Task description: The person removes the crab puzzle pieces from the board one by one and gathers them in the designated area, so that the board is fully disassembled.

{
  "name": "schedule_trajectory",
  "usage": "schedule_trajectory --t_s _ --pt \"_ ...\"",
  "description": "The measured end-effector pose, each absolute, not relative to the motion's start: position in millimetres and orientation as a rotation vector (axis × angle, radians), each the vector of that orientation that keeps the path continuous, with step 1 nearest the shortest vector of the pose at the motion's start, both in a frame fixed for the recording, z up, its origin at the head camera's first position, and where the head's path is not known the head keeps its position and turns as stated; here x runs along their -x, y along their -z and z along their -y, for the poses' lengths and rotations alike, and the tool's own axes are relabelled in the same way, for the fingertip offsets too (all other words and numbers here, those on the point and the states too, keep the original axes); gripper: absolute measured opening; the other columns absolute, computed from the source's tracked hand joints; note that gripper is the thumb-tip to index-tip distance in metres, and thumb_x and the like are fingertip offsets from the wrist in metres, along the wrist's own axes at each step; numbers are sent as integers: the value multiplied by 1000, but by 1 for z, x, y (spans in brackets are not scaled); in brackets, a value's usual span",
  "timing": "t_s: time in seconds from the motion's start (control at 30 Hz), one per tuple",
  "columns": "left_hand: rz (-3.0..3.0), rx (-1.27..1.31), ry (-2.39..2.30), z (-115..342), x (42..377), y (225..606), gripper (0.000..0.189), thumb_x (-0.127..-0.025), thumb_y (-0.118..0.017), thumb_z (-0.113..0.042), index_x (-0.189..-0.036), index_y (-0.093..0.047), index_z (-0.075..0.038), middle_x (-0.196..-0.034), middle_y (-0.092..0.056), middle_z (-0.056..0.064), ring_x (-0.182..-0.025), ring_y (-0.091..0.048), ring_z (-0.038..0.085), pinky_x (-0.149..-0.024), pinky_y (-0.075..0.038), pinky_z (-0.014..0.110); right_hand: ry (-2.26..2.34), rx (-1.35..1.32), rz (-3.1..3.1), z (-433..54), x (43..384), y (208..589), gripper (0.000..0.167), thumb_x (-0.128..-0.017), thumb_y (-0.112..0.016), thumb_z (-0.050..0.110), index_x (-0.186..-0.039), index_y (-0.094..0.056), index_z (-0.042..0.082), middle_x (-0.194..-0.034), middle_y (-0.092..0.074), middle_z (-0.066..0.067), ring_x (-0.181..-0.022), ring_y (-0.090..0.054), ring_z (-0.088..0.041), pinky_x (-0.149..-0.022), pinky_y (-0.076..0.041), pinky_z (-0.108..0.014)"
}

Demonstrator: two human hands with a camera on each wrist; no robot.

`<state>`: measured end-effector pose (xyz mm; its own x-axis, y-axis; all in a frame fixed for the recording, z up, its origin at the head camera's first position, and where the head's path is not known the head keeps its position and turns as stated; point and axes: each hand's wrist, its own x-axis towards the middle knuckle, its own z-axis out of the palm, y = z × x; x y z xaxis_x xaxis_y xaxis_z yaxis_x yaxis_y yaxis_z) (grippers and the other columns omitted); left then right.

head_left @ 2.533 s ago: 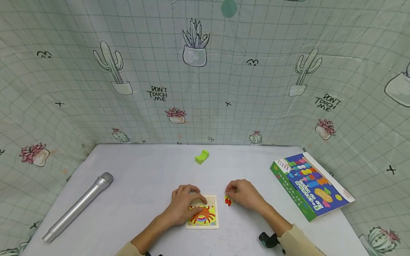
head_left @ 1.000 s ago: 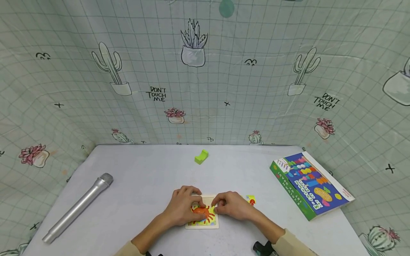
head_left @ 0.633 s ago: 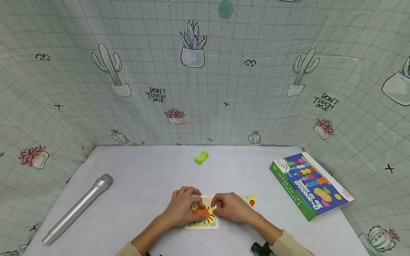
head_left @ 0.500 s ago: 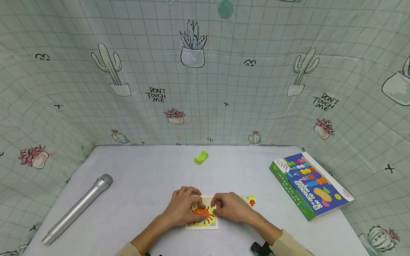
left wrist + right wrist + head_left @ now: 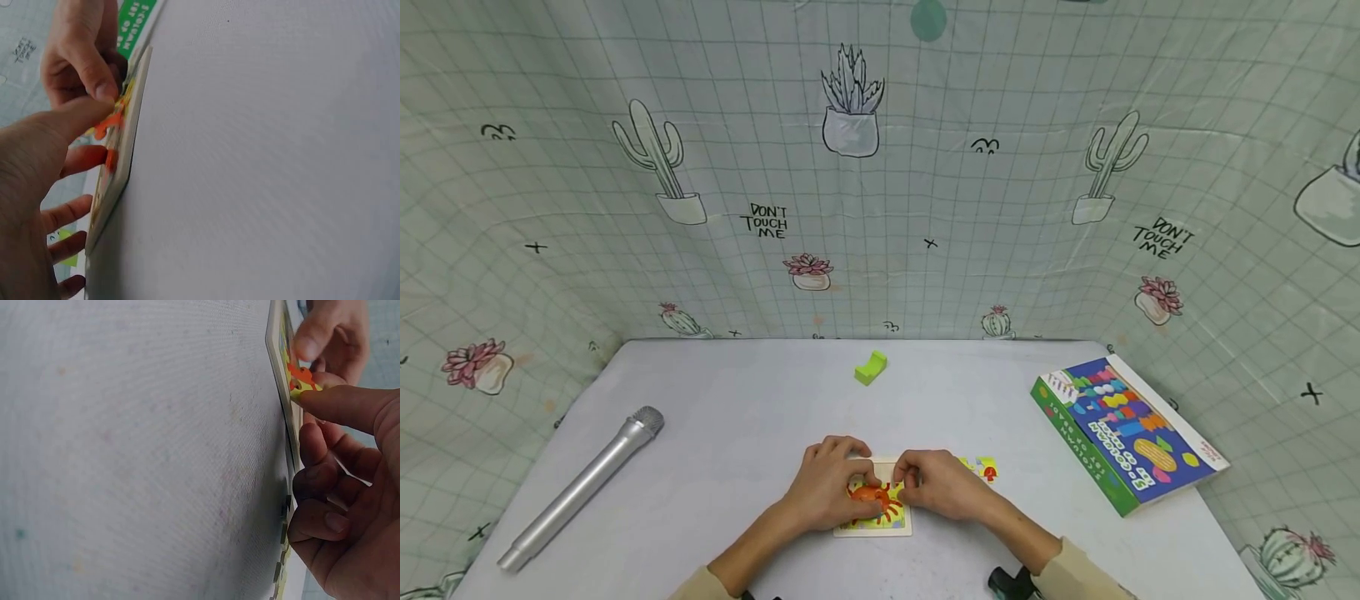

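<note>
Yellow jigsaw piece (image 5: pixel 304 390) pinched in right hand (image 5: pixel 944 484) at square rimmed board (image 5: pixel 886 472).

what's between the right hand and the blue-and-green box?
Loose yellow jigsaw pieces, one partly red, lie on the table between the right hand and the box, nearer the hand. Head view shows it.

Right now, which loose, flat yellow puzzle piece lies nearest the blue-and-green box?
The yellow puzzle piece showing a red mark; its loose neighbour lies by the right hand, which partly hides it.
</note>
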<state>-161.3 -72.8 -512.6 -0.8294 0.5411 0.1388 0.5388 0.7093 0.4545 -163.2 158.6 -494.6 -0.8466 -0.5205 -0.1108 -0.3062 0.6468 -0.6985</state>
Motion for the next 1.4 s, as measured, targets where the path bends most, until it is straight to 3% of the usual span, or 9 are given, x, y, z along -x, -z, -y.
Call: schedule_trajectory --t_s 0.17,0.43,0.67,1.4 --pt "-2951 -885 -683 66 160 511 37 -70 -79 -68 -77 -62 -36 -117 -57 -7 -114 -48 24 -93 -38 55 992 674 -2580 -159 163 495 14 -85 -75 14 -90 -64 21 -70 -56 10 -61 -49 -2 -61 -41 -22" --pt "-2965 -866 -660 64 159 510 35 -70 -81 -64 -77 -63 -35 -116 -57 -6 -113 -48 24 -92 -38 55 1017 718 -2564 -160 161 496 16 -86 -76 15 -88 -63 24 -74 -58 12 -66 -51 -2 -61 -41 -22" --pt "-2979 -887 -675 64 158 511 29 -75 -80 -59 -78 -64 -34 -115 -56 -6 -114 -48 25 -94 -38 57 1029 732 -2523 -162 160 497 16 -87 -77 19 -87 -63 26 -76 -58 13 -66 -50 -2 -59 -40 -21" --pt "-2994 -857 -644 62 158 510 32 -75 -80 -61 -77 -63 -34 -115 -55 -6 -114 -48 25 -93 -39 55 1044 732 -2506 -162 158 495 16 -89 -75 17 -87 -63 26 -75 -59 14 -66 -51 -2 -59 -41 -20"
